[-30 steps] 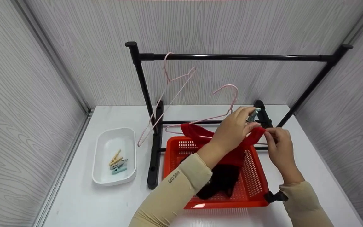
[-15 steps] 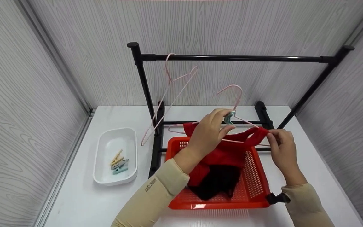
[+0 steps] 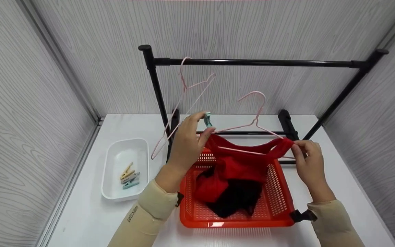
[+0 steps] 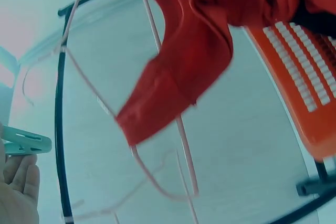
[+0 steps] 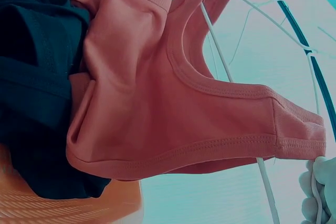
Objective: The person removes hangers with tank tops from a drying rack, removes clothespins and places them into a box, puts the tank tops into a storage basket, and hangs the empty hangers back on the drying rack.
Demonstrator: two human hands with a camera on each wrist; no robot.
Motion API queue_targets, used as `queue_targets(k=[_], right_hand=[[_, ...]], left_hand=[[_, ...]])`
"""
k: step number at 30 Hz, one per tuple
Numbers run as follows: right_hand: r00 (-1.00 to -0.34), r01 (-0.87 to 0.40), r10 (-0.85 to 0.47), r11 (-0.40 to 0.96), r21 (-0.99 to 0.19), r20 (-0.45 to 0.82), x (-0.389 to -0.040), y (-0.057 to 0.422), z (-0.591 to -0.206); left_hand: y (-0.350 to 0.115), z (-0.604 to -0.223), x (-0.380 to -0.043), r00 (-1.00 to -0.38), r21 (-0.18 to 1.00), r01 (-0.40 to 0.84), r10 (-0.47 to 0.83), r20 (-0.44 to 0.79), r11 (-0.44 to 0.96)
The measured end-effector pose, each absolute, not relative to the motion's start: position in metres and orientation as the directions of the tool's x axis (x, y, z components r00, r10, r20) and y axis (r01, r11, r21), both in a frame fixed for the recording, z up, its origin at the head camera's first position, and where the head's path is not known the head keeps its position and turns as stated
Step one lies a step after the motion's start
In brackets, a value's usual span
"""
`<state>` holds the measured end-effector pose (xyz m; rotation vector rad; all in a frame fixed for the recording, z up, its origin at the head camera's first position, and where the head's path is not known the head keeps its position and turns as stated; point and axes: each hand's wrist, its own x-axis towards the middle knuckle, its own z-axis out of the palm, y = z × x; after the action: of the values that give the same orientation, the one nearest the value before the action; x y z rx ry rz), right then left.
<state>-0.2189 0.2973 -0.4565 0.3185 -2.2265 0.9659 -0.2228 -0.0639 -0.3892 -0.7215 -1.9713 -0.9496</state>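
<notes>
A red tank top (image 3: 243, 166) hangs by its shoulder straps on a pink hanger (image 3: 236, 128), its lower part lying in the red basket (image 3: 238, 223). My right hand (image 3: 309, 163) pinches the hanger's right arm at the end of the strap; the right wrist view shows the fingers (image 5: 308, 198) around the wire. My left hand (image 3: 187, 142) pinches a teal clothespin (image 3: 207, 120) between thumb and fingers, near the left strap. In the left wrist view this clothespin (image 4: 31, 141) is apart from the left strap (image 4: 157, 103).
Black cloth (image 3: 237, 200) lies in the basket under the top. A second pink hanger (image 3: 183, 77) hangs from the black rack's bar (image 3: 252, 62) on the left. Several clothespins (image 3: 129, 178) lie in a white tray (image 3: 104, 175) at the left.
My left hand, holding the clothespin, has moved left from the right strap past the hanger's neck to the left strap. My right hand has stayed at the right strap.
</notes>
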Motion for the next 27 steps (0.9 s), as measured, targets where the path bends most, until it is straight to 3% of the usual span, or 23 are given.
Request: queue_targets(k=[17,27], right_hand=[[-0.75,-0.451,0.052,0.689,-0.567,0.659,-0.219,0.3,-0.456],[-0.753,-0.448,0.051,0.691,-0.568,0.656,-0.219,0.301,-0.457]], left_hand=[[-0.143,-0.417,-0.217,-0.533,0.455,0.596,-0.098,0.841,0.662],[-0.179,-0.457,-0.211,-0.613,0.564,0.409,-0.242,0.752,0.718]])
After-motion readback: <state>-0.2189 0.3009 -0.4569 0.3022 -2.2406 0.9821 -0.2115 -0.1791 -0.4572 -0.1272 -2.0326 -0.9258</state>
